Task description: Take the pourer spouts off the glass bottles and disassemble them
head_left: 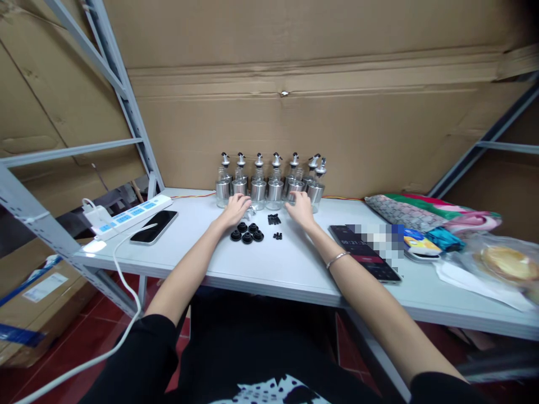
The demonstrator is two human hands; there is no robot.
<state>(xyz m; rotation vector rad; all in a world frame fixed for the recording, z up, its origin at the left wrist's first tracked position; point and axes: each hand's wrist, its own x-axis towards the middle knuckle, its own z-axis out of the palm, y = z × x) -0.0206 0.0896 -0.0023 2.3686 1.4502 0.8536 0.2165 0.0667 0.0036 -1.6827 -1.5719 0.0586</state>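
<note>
My left hand (236, 210) rests low over the table with its fingers slightly apart, beside small silver pieces (251, 211). Part of those pieces is hidden by the fingers. My right hand (300, 208) is open, thumb and fingers apart, in front of a glass bottle with a silver band (296, 184); whether it touches the glass I cannot tell. Several such bottles (275, 189) stand upright in rows, the back ones topped with silver-and-black pour spouts (277, 159). Between my hands lie round black caps (247, 237), slim black pieces (274, 219) and smaller black bits (277, 236).
At left are a white power strip (135, 215) and a phone (155, 227) with a white cable. Another phone (364, 252) showing a timer lies near my right forearm. Farther right are a colourful cloth bundle (442, 213) and bagged food (507, 261). Cardboard (337, 123) backs the table.
</note>
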